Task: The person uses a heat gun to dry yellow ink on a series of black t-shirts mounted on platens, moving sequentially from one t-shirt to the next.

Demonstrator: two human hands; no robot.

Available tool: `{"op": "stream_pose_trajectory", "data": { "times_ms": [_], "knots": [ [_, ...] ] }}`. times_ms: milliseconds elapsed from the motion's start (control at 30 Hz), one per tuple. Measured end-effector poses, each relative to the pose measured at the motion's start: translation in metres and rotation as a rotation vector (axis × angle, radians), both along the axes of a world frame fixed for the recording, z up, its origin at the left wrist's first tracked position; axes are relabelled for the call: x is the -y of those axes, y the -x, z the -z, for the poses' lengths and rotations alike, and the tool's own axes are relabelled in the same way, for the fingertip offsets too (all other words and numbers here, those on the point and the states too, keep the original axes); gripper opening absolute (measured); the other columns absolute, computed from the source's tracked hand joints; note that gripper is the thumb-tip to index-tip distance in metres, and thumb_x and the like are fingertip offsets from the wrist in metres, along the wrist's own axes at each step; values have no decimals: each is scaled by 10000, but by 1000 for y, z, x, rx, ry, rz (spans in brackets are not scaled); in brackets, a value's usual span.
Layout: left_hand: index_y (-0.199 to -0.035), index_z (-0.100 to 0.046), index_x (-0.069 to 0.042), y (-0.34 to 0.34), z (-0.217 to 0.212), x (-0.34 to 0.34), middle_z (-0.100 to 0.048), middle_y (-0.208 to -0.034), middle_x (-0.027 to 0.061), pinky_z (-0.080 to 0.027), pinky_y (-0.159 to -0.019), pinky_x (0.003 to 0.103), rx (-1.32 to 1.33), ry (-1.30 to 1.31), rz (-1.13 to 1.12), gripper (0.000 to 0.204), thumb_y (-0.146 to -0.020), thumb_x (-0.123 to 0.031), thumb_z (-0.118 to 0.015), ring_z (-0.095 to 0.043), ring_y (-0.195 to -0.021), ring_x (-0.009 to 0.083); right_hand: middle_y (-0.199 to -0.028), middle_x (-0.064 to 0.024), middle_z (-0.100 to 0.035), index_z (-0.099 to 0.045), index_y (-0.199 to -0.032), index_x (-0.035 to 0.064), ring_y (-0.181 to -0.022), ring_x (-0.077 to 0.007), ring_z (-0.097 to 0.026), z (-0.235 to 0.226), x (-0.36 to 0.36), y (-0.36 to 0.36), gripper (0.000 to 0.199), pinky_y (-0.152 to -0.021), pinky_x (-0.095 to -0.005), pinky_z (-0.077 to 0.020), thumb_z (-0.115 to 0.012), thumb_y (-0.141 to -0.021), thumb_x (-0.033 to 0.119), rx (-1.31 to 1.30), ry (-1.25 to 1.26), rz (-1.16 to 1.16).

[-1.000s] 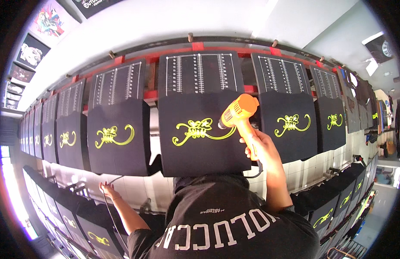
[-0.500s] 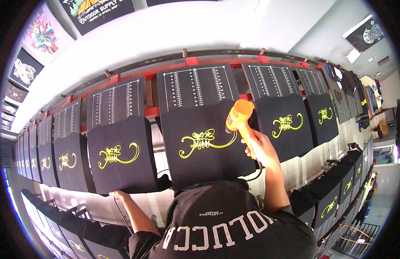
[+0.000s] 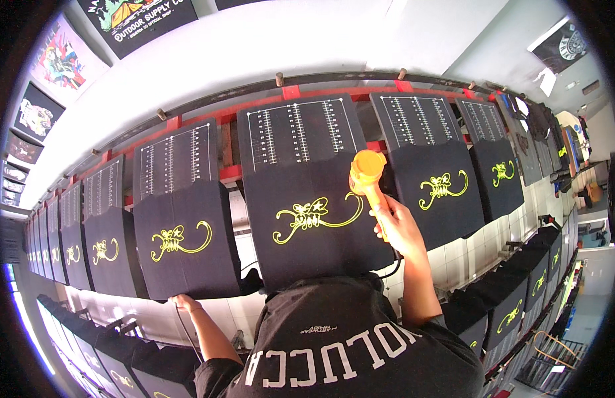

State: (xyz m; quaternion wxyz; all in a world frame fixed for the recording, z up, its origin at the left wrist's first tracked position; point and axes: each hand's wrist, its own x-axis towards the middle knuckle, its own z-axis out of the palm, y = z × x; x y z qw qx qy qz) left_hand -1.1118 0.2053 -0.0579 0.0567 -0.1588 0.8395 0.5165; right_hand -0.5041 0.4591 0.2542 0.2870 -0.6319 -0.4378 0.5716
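Observation:
My right hand [image 3: 397, 229] is wrapped round the handle of an orange heat gun [image 3: 368, 171]. Its round back end faces up, and the gun is above the right side of a black shirt [image 3: 307, 255] stretched over a dark board. Yellow-green line art with a long curled tail [image 3: 310, 219] is printed on that shirt; the gun is beside the tail's tip. A black cord [image 3: 395, 268] hangs below the grip. Lower left, my left hand [image 3: 183, 303] is closed on a dark cable [image 3: 185, 330], close to the bottom edge of another printed black shirt [image 3: 188, 265].
Boards with white ruler markings [image 3: 297, 129] stand in a long row on a red frame [image 3: 231, 171], most dressed in printed black shirts. A second row of shirt-covered boards [image 3: 510, 318] runs behind me. Printed posters [image 3: 138, 20] hang on the white wall.
The heat gun has turned in my right hand, hiding its nozzle, and moved slightly left over the shirt. My left hand stays at the neighbouring shirt's edge with the cable.

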Motion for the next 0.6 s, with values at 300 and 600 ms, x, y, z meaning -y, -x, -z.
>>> {"op": "stream_pose_trajectory", "data": {
  "times_ms": [300, 600],
  "knots": [
    [-1229, -576, -22, 0, -1, 2, -625, -1195, 142, -496, -856, 439, -10, 56, 11, 458, -995, -350, -359, -602, -1006, 273, -919, -49, -610, -540, -1263, -3, -619, -82, -560, 3, 9, -17, 381, -538, -233, -484, -534, -991, 264, -43, 58, 52],
    [-1224, -581, -22, 2, -1, 0, -636, -1177, 137, -495, -857, 437, -11, 107, 19, 454, -995, -341, -351, -602, -996, 266, -921, -59, -621, -541, -1262, -11, -619, -80, -568, 6, 23, -24, 405, -512, -224, -469, -533, -991, 290, -28, 46, 33]
  ]
}}
